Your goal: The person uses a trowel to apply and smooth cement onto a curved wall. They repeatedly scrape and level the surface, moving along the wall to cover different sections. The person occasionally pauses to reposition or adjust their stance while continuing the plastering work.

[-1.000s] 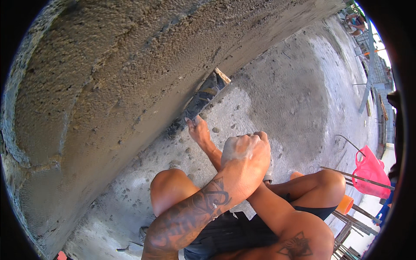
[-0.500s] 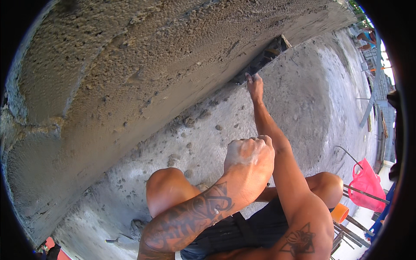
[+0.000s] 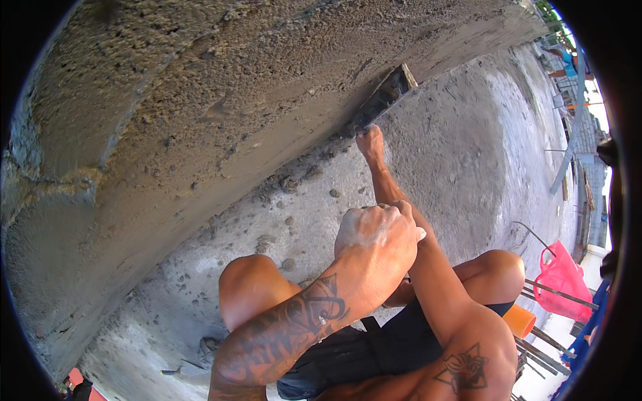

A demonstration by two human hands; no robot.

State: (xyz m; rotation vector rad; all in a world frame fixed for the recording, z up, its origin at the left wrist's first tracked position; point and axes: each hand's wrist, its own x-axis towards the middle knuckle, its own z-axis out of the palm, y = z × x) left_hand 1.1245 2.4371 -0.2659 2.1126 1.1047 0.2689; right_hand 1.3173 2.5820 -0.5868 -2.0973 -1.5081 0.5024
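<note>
My right hand (image 3: pixel 371 142) reaches out at arm's length and grips the handle of a flat trowel (image 3: pixel 385 97). The trowel's blade lies against the foot of the rough wet-plastered wall (image 3: pixel 221 113), where the wall meets the concrete floor (image 3: pixel 468 160). My left hand (image 3: pixel 376 242), on a tattooed forearm, is clenched into a fist above my right forearm and near my knees. A small pale bit shows at the fist's edge; what it is cannot be told. I am squatting with both knees in view.
Lumps of fallen mortar (image 3: pixel 287 184) lie along the wall's foot. A pink plastic bag (image 3: pixel 563 275), an orange container (image 3: pixel 520 319) and metal rods (image 3: pixel 558 294) sit at the right. A long pale pipe (image 3: pixel 568 137) lies further off.
My right hand slid the trowel along the wall's foot away from me, then drew back slightly. My left fist stayed roughly where it was.
</note>
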